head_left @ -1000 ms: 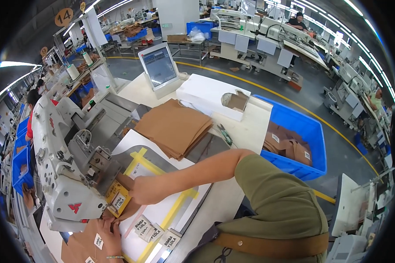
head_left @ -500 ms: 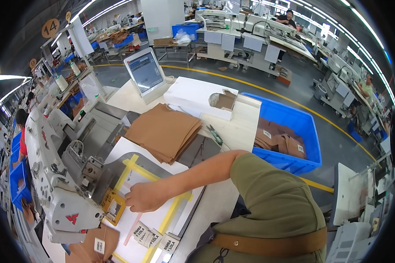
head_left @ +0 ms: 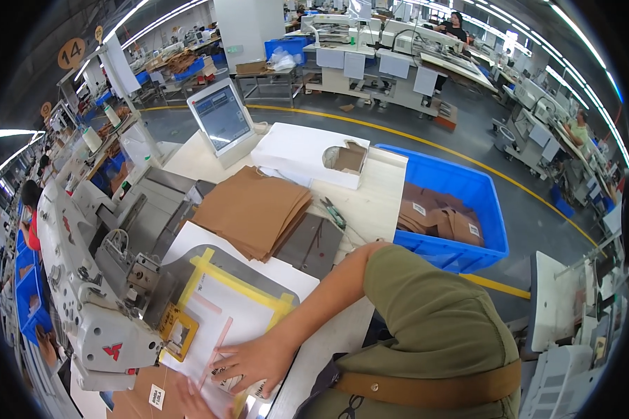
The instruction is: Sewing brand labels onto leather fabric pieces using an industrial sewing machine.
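Note:
My right hand (head_left: 258,359) lies palm down with its fingers apart over white printed fabric labels (head_left: 257,390), covering most of them. Beneath it is a white paper sheet (head_left: 241,307) edged with yellow tape and marked with pink strips. At the lower edge my left hand (head_left: 192,401), slightly blurred, has its fingers stretched out beside a brown panel (head_left: 126,403). One white label (head_left: 156,397) sits on that panel. A white sewing machine head (head_left: 94,307) with a yellow clamp frame (head_left: 182,336) stands left of the sheet; the frame is apart from both hands.
A stack of brown panels (head_left: 248,209) lies beyond the sheet, near green-handled snips (head_left: 334,212). Further back are a tablet screen (head_left: 222,117) and a white carton (head_left: 293,150). A blue bin (head_left: 493,209) with brown pieces stands right of the table.
My right hand has moved from the upper part of the sheet, near the yellow frame, down onto the labels, its fingers spreading. My left hand has come into view beside the brown panel.

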